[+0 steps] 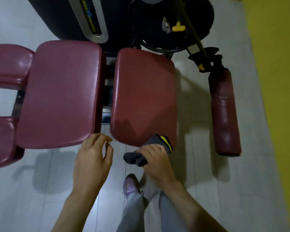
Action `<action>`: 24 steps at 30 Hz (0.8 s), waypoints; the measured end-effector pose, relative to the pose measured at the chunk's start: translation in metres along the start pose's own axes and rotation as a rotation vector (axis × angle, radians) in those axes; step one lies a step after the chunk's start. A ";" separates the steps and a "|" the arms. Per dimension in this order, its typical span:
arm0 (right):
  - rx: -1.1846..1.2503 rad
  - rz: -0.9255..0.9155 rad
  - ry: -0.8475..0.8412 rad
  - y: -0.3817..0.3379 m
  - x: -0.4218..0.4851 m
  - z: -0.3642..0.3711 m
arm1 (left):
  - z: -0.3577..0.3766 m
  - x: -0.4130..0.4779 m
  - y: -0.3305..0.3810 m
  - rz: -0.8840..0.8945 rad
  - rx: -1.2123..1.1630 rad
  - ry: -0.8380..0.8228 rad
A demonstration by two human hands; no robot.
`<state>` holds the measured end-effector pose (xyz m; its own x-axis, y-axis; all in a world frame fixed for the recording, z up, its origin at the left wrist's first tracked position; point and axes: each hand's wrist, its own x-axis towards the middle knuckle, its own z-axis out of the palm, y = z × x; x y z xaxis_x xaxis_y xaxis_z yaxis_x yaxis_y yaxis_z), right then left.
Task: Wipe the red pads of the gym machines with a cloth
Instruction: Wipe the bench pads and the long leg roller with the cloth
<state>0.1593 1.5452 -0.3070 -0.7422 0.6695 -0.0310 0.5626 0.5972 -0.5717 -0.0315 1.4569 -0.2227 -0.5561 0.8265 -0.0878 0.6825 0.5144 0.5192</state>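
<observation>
Two flat red pads lie side by side on the gym machine: a lighter left pad (pixel 60 92) and a darker right pad (pixel 144 96). My right hand (pixel 155 162) grips a grey cloth with a yellow stripe (pixel 159 144) at the near right corner of the right pad. My left hand (pixel 93 156) hovers at the near edge of the left pad, fingers loosely curled, holding nothing. A red roller pad (pixel 224 113) hangs on an arm to the right. Two more red pads (pixel 5 64) (pixel 2 139) show at the far left.
The dark machine body with its weight stack slot (pixel 90 19) and a yellow knob (pixel 178 27) stand behind the pads. A yellow wall strip (pixel 274 81) runs down the right. My legs and a shoe (pixel 131 183) stand on the pale floor below.
</observation>
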 end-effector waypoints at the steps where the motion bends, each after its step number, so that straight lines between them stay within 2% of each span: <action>1: 0.067 0.097 0.017 0.008 -0.012 -0.007 | 0.004 -0.005 0.005 0.014 -0.007 -0.008; 5: 0.487 0.570 0.158 0.046 -0.052 -0.047 | 0.029 -0.023 0.043 0.089 -0.014 -0.068; 8: 0.716 0.771 0.363 0.073 -0.084 -0.093 | 0.055 -0.043 0.094 0.215 -0.066 -0.165; 10: 0.833 0.851 0.424 0.083 -0.097 -0.112 | 0.063 -0.054 0.123 0.318 -0.171 -0.258; 14: 0.982 0.872 0.537 0.125 -0.141 -0.167 | 0.101 -0.082 0.228 0.516 -0.247 -0.394; 16: 1.056 0.883 0.571 0.143 -0.163 -0.198 | 0.130 -0.095 0.275 0.485 -0.260 -0.379; 18: 1.119 0.909 0.581 0.161 -0.184 -0.225 | 0.152 -0.104 0.317 0.313 -0.342 -0.404; 20: 1.168 0.950 0.601 0.178 -0.204 -0.256 | 0.165 -0.112 0.356 0.135 -0.490 -0.524; 22: 1.280 1.000 0.647 0.196 -0.217 -0.287 | 0.174 -0.117 0.389 0.114 -0.613 -0.664; 24: 1.451 0.999 0.672 0.214 -0.224 -0.316 | 0.182 -0.117 0.415 0.184 -0.645 -0.738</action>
<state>0.5609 1.6624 -0.1637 0.0681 0.7414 -0.6676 -0.3300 -0.6148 -0.7164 0.4030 1.6156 -0.1519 0.1162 0.9287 -0.3522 0.2190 0.3219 0.9211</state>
